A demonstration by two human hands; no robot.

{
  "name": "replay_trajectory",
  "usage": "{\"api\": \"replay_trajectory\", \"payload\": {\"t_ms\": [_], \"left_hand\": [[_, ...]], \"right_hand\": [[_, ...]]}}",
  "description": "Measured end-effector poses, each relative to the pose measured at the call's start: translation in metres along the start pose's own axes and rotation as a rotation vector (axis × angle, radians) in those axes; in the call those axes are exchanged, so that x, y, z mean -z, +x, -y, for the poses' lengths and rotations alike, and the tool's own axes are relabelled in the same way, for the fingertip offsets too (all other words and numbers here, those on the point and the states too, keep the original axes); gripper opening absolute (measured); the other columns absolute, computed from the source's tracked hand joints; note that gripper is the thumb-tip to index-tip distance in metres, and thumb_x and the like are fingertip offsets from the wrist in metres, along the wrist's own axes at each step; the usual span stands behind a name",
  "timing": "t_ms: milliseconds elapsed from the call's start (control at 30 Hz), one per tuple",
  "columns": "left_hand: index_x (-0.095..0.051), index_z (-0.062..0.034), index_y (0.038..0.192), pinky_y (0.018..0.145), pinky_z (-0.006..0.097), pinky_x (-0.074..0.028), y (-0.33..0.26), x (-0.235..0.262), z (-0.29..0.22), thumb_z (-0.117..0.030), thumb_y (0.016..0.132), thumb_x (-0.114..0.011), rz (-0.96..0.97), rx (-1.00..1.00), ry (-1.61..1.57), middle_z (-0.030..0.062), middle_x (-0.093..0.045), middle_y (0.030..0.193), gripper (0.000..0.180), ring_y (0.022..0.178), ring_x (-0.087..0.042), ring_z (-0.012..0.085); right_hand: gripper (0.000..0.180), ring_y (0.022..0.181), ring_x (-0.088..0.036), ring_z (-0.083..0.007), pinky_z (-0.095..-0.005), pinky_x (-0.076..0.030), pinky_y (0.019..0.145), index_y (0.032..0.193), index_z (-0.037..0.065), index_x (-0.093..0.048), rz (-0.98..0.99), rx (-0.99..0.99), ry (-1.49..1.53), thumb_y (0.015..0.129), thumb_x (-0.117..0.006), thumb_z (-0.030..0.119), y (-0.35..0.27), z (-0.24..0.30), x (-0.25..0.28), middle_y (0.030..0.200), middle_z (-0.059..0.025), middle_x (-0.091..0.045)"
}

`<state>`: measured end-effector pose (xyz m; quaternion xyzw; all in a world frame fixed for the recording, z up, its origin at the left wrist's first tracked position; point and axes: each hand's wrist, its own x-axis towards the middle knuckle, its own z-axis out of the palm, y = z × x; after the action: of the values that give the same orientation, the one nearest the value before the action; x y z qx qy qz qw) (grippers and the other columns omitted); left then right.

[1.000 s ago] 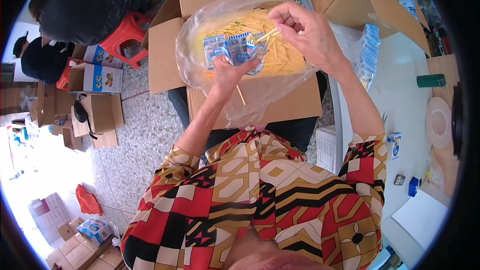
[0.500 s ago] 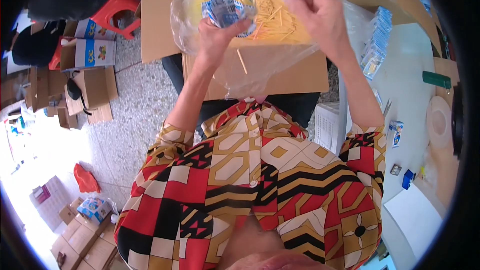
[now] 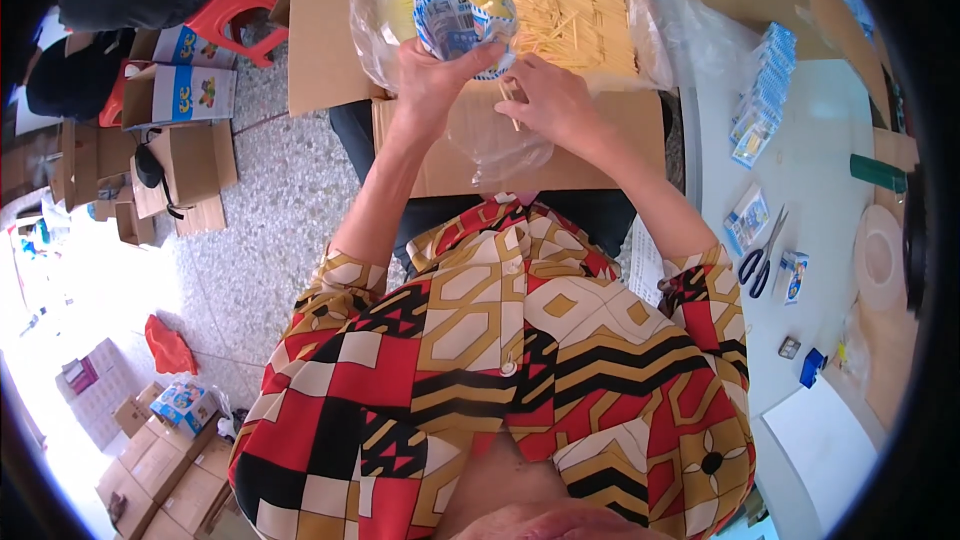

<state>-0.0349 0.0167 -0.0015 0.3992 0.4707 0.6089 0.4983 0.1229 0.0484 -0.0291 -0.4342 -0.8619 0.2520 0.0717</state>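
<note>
My left hand (image 3: 430,85) grips a blue-and-white printed packet (image 3: 450,22), its mouth gaping, with yellow sticks (image 3: 492,2) poking up at its right side. Just right of it, my right hand (image 3: 555,105) is closed, thumb and fingers pinching a thin yellow stick (image 3: 513,108) above the near edge of the carton. Beneath both hands stands an open cardboard carton (image 3: 610,145), lined with a clear plastic bag (image 3: 490,145). Many loose yellow sticks (image 3: 575,10) fill the bag.
On the pale table (image 3: 815,210) at right lie a row of blue packets (image 3: 765,90), black-handled scissors (image 3: 762,260), a small packet (image 3: 795,275) and a green object (image 3: 876,172). At left are a red stool (image 3: 240,10) and cardboard boxes (image 3: 195,175) on the speckled floor.
My right hand has come down and left from above the sticks and now pinches the stick at the carton's near edge. My left hand still holds the packet, almost unmoved.
</note>
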Motion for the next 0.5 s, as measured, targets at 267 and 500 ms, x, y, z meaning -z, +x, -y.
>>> {"api": "replay_trajectory", "payload": {"t_ms": [267, 500], "left_hand": [[-0.066, -0.0021, 0.092, 0.068, 0.022, -0.048, -0.002, -0.005, 0.005, -0.004, 0.072, -0.072, 0.033, 0.031, -0.015, 0.0006, -0.066, 0.083, 0.021, 0.071, -0.058, 0.0060], [-0.065, -0.0009, 0.091, 0.066, 0.023, -0.048, 0.004, -0.005, 0.002, -0.005, 0.071, -0.072, 0.041, 0.038, 0.087, 0.0010, -0.065, 0.081, 0.022, 0.071, -0.058, 0.0061]], "right_hand": [[0.017, 0.058, -0.058, -0.0180, -0.0310, -0.046, 0.055, 0.079, -0.001, -0.058, -0.121, -0.060, 0.468, 0.072, -0.064, 0.013, 0.005, -0.022, 0.001, 0.067, -0.0106, -0.061], [0.014, 0.059, -0.059, -0.0253, -0.0349, -0.046, 0.056, 0.081, -0.002, -0.055, -0.124, -0.053, 0.343, 0.076, -0.058, 0.012, 0.005, -0.011, 0.013, 0.067, -0.0154, -0.059]]}}
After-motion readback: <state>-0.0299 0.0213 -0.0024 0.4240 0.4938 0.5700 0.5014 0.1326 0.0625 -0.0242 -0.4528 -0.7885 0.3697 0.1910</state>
